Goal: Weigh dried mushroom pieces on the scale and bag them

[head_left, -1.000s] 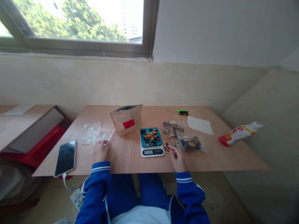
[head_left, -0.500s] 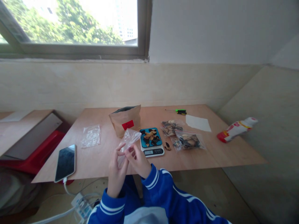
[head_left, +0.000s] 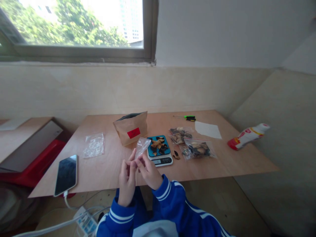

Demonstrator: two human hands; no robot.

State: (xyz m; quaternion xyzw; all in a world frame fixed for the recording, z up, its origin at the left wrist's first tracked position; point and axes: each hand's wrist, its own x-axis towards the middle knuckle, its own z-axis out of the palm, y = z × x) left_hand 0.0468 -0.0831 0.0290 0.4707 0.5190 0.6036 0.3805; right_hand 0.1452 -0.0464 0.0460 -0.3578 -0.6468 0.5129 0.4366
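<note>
Clock positions take the digital scale point(head_left: 161, 161) as centre, with 12 o'clock toward the wall. At 8 o'clock, the left hand point(head_left: 127, 179) and the right hand point(head_left: 151, 172) meet at the fingertips, both pinching a thin, crinkled clear bag point(head_left: 143, 144). The bag points toward 1 o'clock from the fingers and overlaps the scale's edge in view.

The scale has a white plastic body and a blue rectangular platform bearing curled, brittle-looking dried pieces point(head_left: 156, 144), tan and black. Small loose fragments point(head_left: 176, 155) lie just beside it at 3 o'clock. Transparent filled bags hold similar pieces: the rear bag point(head_left: 180, 135) at 2 o'clock, the front bag point(head_left: 199, 149) at 3 o'clock.

A matte kraft pouch point(head_left: 130, 128) with a red rectangular label stands open-topped at 10 o'clock. Flat, glossy plastic point(head_left: 93, 145) lies at 9 o'clock. A smooth, rounded-corner phone point(head_left: 66, 174) rests farther out, between 8 and 9 o'clock, on the wood-grain tabletop point(head_left: 103, 176).
</note>
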